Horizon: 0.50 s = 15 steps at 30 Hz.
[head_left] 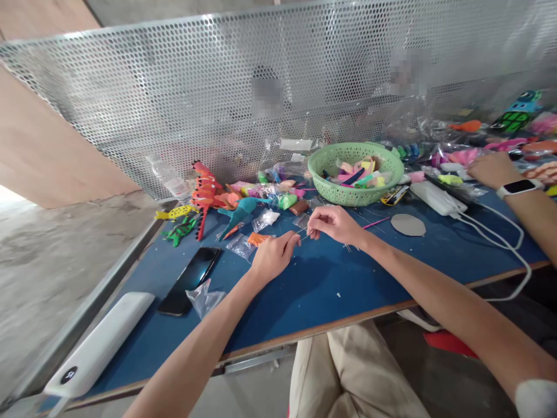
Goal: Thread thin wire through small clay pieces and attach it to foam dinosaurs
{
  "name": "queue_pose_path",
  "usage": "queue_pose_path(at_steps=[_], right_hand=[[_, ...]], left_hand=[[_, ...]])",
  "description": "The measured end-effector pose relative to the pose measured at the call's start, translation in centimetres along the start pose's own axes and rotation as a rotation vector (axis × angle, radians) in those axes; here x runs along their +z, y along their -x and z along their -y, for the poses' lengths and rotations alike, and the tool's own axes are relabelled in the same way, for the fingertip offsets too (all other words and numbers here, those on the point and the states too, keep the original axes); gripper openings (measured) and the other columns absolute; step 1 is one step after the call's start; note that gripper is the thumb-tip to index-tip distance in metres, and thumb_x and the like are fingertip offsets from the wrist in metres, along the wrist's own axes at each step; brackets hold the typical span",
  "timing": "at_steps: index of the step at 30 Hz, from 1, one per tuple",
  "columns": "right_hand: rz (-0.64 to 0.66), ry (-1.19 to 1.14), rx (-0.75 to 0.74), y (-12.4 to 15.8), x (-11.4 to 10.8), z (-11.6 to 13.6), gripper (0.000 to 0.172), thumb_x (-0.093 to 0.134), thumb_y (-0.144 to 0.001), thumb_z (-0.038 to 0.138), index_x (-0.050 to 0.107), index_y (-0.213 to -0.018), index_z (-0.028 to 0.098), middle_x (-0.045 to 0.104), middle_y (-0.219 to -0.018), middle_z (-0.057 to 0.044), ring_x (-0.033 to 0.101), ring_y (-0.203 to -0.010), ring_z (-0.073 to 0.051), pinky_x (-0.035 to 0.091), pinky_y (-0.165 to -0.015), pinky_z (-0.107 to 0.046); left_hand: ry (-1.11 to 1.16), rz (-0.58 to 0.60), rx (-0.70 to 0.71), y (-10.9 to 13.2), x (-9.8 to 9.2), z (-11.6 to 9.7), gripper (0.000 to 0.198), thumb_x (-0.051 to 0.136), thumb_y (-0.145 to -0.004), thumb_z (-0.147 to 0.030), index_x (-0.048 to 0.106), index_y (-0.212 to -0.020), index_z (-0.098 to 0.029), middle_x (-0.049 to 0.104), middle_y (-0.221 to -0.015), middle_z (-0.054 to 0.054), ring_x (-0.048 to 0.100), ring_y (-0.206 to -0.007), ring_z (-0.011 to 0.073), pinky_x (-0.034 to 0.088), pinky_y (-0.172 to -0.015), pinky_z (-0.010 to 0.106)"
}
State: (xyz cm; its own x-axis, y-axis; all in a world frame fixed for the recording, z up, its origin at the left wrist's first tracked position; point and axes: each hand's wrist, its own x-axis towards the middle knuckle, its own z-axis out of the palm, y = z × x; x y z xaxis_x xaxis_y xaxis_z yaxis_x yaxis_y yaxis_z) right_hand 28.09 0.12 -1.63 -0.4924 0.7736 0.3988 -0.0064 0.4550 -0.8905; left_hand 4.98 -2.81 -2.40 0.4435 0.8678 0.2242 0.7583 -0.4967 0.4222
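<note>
My left hand (275, 255) is closed, thumb against the fingers, pinching one end of a thin wire-like strand (303, 232). Pinched in my right hand (334, 224) is the other end, close by, just above the blue table. The strand is too fine to tell exactly what it is. Beside my left hand lie a lump of orange clay (258, 238) and a clear plastic bag (240, 246). Several loose thin wires and a pink stick (376, 223) lie near my right hand. Past my hands are a teal clay figure (242, 215) and a brown clay block (299, 208).
A green basket (355, 194) of coloured clay packets stands at the back. Orange, yellow and green clay animals sit left, near a black phone (189, 283) and a white power bank (102, 342). Another person's hand (494, 169) is at right, beyond a white charger (437, 199). Metal mesh (209, 87) bounds the back.
</note>
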Motion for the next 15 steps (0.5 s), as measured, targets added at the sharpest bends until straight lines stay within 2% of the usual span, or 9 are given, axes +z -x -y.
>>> queue_pose_path(at_steps=[6, 15], right_hand=[[-0.033, 0.491, -0.01, 0.2, -0.7, 0.6, 0.034, 0.061, -0.095, 0.045, 0.066, -0.076, 0.017, 0.066, -0.064, 0.0, 0.056, -0.055, -0.01, 0.039, -0.058, -0.026], [-0.014, 0.651, -0.089, 0.1, -0.9, -0.5, 0.039, 0.057, -0.098, 0.047, 0.063, -0.073, 0.018, 0.059, -0.061, 0.002, 0.045, -0.053, -0.01, 0.031, -0.056, -0.027]], left_hand=[[-0.28, -0.014, -0.008, 0.0, 0.2, 0.4, 0.046, 0.029, -0.105, -0.047, 0.066, -0.092, -0.026, 0.07, -0.072, 0.003, 0.066, -0.071, 0.0213, 0.029, -0.059, 0.028], [-0.417, 0.079, -0.006, 0.0, 0.2, 0.5, 0.049, 0.024, -0.106, -0.049, 0.066, -0.097, -0.025, 0.069, -0.074, 0.006, 0.066, -0.07, 0.0224, 0.026, -0.057, 0.028]])
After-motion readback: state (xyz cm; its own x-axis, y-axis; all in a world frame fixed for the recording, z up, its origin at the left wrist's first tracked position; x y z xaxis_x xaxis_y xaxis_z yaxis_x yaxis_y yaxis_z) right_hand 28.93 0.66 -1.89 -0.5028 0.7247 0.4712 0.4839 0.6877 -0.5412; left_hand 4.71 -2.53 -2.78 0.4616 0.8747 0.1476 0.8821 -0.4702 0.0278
